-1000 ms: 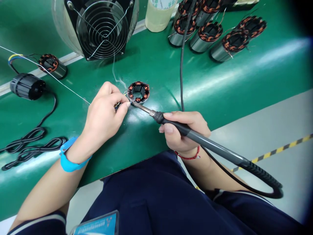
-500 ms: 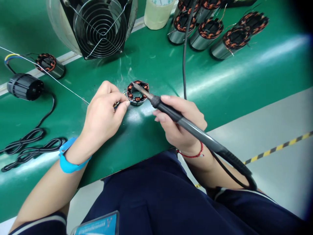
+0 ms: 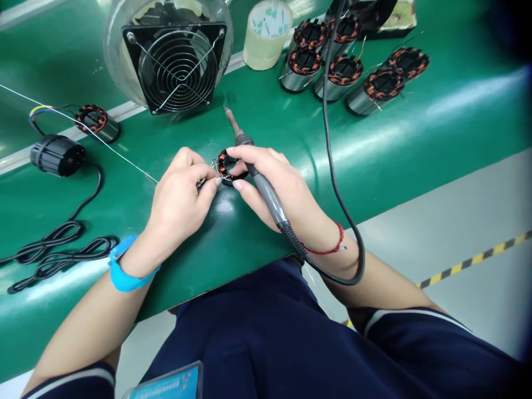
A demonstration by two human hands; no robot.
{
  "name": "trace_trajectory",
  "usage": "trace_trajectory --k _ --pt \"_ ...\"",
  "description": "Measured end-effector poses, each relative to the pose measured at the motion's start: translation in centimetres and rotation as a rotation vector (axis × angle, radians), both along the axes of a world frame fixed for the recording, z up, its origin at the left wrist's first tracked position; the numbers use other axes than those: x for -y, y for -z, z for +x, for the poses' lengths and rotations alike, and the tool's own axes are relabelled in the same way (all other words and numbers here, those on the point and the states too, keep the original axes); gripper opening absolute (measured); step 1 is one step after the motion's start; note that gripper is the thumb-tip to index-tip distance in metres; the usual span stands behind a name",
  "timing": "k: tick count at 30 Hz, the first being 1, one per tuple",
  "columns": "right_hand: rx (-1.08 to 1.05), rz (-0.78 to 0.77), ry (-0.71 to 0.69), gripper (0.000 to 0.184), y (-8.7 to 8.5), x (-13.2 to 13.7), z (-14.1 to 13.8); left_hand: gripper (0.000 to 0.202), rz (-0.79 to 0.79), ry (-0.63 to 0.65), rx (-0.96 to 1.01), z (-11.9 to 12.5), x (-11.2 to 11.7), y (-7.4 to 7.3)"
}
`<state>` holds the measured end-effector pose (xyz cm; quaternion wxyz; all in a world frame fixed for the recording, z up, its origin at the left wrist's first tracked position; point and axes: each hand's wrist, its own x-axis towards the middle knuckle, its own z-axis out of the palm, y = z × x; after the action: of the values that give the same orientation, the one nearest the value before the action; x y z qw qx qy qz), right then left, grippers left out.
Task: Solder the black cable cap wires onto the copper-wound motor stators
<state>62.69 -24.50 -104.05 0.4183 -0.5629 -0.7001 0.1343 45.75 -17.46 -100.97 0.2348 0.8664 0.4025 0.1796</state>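
Note:
A small motor stator point(image 3: 222, 162), a ring of copper windings, stands on the green bench between my hands. My left hand point(image 3: 180, 191) is closed at its left side, thumb and forefinger pinching thin solder wire point(image 3: 124, 159), which runs in from the upper left. Some coloured lead wires point(image 3: 201, 183) show under those fingers. My right hand point(image 3: 276, 185) holds a soldering iron point(image 3: 266, 194) across the fingers, its tip pointing up and away beyond the stator. The right fingertips are at the stator's right side, with one finger over its opening, partly hiding it.
A fan with a wire guard point(image 3: 182, 80) stands behind, beside a tape roll point(image 3: 268, 36). Several wound stators point(image 3: 344, 75) stand at back right. The iron's black cable point(image 3: 326, 127) hangs across the right side. Left are another stator point(image 3: 97, 123), a black motor point(image 3: 58, 155) and coiled cords point(image 3: 62, 249).
The iron's tip has lifted off the stator and swung up towards the fan. My right hand has moved left, its fingers now at the stator. My left hand keeps its pinch.

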Motion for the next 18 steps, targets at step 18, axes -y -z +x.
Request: trace_trajectory --k 18 --pt "0.012 -0.072 -0.135 0.051 1.8 -2.9 0.0 0.027 -0.587 -0.165 -0.055 -2.5 -2.5 -2.3"
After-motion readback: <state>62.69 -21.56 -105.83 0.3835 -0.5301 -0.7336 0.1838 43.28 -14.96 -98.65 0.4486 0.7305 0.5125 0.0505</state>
